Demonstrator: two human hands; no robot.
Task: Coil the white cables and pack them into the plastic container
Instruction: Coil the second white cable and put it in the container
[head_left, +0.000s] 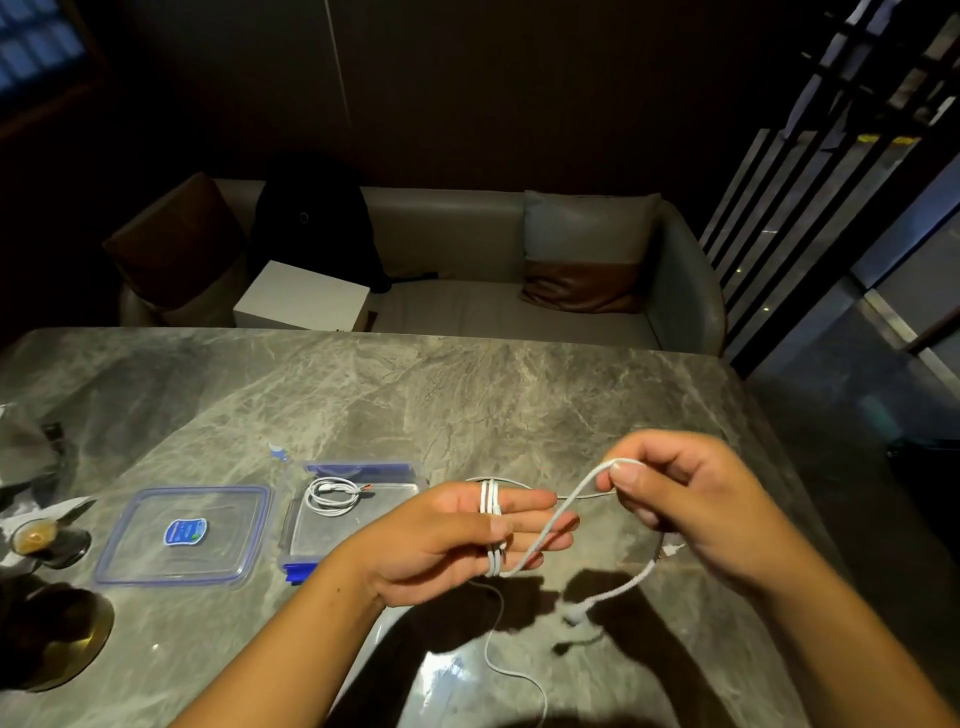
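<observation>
My left hand (457, 535) is held flat above the table with a white cable (550, 525) wrapped in a few turns around its fingers. My right hand (691, 504) pinches the cable's free run between thumb and forefinger, to the right of the left hand. The cable's tail hangs below my right hand, ending in a connector (574, 616). A clear plastic container (322, 540) with blue clips sits on the table left of my left hand, and a coiled white cable (330, 496) lies inside it. Another thin white cable (498, 654) trails across the table toward me.
The container's lid (182, 535) with a blue label lies flat to the left of the container. A small glass (34, 538) and a dark round dish (52, 639) stand at the table's left edge. A sofa (467, 291) with cushions and a white box (301, 301) lies beyond the marble table (415, 395).
</observation>
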